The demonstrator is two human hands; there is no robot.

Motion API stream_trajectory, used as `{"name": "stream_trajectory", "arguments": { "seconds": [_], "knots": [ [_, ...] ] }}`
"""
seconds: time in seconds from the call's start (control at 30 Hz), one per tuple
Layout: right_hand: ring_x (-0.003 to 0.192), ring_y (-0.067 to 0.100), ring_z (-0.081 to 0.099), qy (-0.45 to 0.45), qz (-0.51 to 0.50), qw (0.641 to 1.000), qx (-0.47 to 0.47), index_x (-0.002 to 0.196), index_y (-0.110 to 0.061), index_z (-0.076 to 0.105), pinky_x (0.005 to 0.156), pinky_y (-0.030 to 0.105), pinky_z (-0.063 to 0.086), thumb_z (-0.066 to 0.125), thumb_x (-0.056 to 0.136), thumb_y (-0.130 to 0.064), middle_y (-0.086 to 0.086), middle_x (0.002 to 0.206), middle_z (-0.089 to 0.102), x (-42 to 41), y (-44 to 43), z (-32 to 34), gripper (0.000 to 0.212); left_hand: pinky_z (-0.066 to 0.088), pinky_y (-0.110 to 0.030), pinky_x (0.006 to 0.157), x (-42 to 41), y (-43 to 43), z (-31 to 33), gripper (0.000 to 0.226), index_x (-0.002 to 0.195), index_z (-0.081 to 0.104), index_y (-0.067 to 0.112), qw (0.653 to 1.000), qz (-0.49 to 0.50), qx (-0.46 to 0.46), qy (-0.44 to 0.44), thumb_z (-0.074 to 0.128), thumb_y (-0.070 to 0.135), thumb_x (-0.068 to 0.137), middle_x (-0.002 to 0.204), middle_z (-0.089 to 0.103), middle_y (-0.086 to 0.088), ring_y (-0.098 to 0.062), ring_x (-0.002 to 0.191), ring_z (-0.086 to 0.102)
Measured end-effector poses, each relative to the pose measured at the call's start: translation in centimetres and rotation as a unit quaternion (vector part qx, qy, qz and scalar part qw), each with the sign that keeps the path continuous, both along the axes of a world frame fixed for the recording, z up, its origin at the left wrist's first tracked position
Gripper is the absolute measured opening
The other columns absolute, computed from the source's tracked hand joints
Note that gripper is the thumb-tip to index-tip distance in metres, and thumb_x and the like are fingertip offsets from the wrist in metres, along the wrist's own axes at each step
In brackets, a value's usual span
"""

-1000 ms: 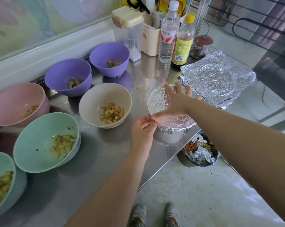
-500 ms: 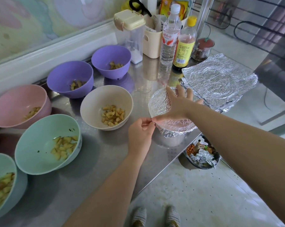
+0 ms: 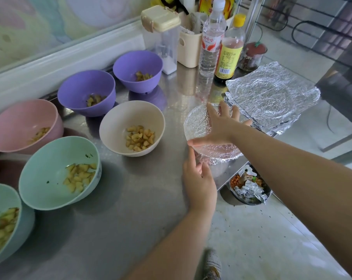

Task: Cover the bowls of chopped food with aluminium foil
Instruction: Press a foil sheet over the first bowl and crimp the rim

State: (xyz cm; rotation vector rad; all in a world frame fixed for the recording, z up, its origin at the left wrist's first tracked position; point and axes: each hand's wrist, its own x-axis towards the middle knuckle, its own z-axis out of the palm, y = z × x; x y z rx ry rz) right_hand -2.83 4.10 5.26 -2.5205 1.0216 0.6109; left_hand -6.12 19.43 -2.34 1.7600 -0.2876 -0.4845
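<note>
A steel counter runs along a pale wall with a white ledge. Its right edge drops to a speckled light floor, where one shoe shows.

The foil-covered bowl stands near that edge, where it stood half a second ago. The right hand stays spread flat on top of the foil, fingers straight and thumb stretched along the near rim. The left hand has slipped lower. Its fingertips were bunched at the rim beside the right thumb, and now the fingers reach up along the crumpled foil skirt under the near rim. Whether they pinch the foil or only press it cannot be told. The open bowls have not moved.

Just beyond the covered bowl lies a stack of foil sheets. To its left a beige bowl holds a small heap of chopped yellowish pieces. Behind that stand two purple bowls, a near one and a far one, each with a few darker pieces. A pink bowl and two green bowls along the left side hold similar pale chunks, and all of them are uncovered.

At the back stand a clear water bottle, a yellow-capped bottle with dark liquid at its base, a clear canister with a cream lid, a cream caddy and a red-lidded jar.

On the floor under the counter's edge, a dark bowl holds crumpled foil scraps and orange food.
</note>
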Motion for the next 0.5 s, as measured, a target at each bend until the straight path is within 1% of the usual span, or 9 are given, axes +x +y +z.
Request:
{"name": "stream_trajectory", "arguments": {
  "seconds": [0.03,0.1,0.2,0.27,0.3,0.4,0.5],
  "knots": [
    [0.15,0.045,-0.023,0.0,0.0,1.0,0.0,0.157,-0.037,-0.022,0.105,0.085,0.003,0.059,0.049,-0.099,0.001,0.165,-0.032,0.0,0.0,0.0,0.149,0.051,-0.025,0.1,0.1,0.1,0.0,0.057,0.151,0.035,0.041,1.0,0.001,-0.008,0.013,0.052,0.018,0.102,0.137,0.056,0.015,0.002,0.117,0.061],
    [0.15,0.045,-0.023,0.0,-0.001,1.0,0.001,0.157,-0.037,-0.023,0.105,0.085,0.003,0.059,0.049,-0.099,0.001,0.165,-0.032,-0.1,0.0,0.1,0.149,0.053,-0.026,0.097,0.4,0.3,0.2,0.051,0.145,0.045,0.038,0.999,0.022,-0.024,0.042,0.058,0.02,0.099,0.128,0.061,0.019,0.004,0.111,0.063],
    [0.15,0.045,-0.025,-0.009,-0.003,1.0,0.002,0.157,-0.038,-0.022,0.104,0.085,0.001,0.06,0.049,-0.098,0.002,0.165,-0.032,-0.2,0.0,0.0,0.149,0.055,-0.032,0.095,0.8,0.5,0.4,0.035,0.126,0.056,0.036,0.996,0.051,-0.028,0.075,0.065,0.025,0.094,0.113,0.066,0.024,0.004,0.103,0.065],
    [0.15,0.045,-0.026,-0.009,-0.003,1.0,0.002,0.157,-0.038,-0.021,0.104,0.085,0.0,0.06,0.049,-0.099,0.002,0.165,-0.032,-0.2,0.1,-0.1,0.148,0.055,-0.036,0.093,0.9,0.5,0.4,0.026,0.114,0.057,0.035,0.995,0.061,-0.015,0.076,0.068,0.029,0.091,0.105,0.068,0.023,0.004,0.098,0.067],
    [0.15,0.044,-0.026,-0.008,-0.004,1.0,0.002,0.157,-0.038,-0.021,0.104,0.084,0.0,0.06,0.049,-0.099,0.002,0.165,-0.032,-0.1,0.1,-0.1,0.148,0.056,-0.035,0.091,1.0,0.4,0.5,0.023,0.11,0.058,0.034,0.995,0.065,-0.008,0.072,0.069,0.029,0.091,0.102,0.07,0.023,0.004,0.096,0.067],
    [0.15,0.044,-0.026,-0.009,-0.005,1.0,0.001,0.157,-0.039,-0.021,0.105,0.084,0.0,0.06,0.049,-0.099,0.001,0.165,-0.031,-0.2,0.0,-0.2,0.148,0.055,-0.025,0.082,1.2,0.5,0.8,0.016,0.096,0.059,0.033,0.996,0.068,-0.008,0.052,0.07,0.022,0.091,0.093,0.072,0.02,0.004,0.091,0.068],
    [0.15,0.044,-0.026,-0.012,-0.004,1.0,-0.001,0.157,-0.039,-0.021,0.105,0.084,0.001,0.059,0.048,-0.1,0.001,0.166,-0.03,-0.2,-0.1,-0.3,0.148,0.05,-0.013,0.074,1.4,0.6,0.9,0.022,0.087,0.059,0.037,0.998,0.061,0.012,0.014,0.07,0.019,0.092,0.089,0.072,0.018,0.002,0.09,0.069]
  ]
}}
